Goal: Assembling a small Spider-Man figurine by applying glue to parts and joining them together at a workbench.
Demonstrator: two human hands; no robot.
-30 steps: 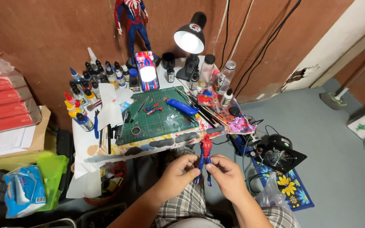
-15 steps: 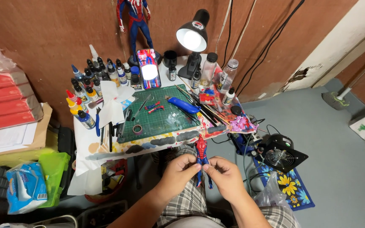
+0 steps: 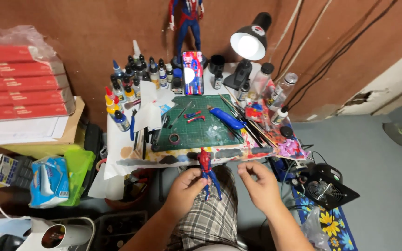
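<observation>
We hold a small red and blue action figure [image 3: 207,171] upright in our left hand [image 3: 185,187], fingers pinched around its body, just in front of the table's near edge and above our plaid shorts [image 3: 210,218]. Our right hand [image 3: 259,183] hovers just beside it, fingers loosely curled, gripping nothing. Beyond the hands lies a green cutting mat [image 3: 201,128] with a blue utility knife [image 3: 226,118] on it. Paint bottles [image 3: 133,81] crowd the table's far left. A lit desk lamp [image 3: 247,44] stands at the back.
</observation>
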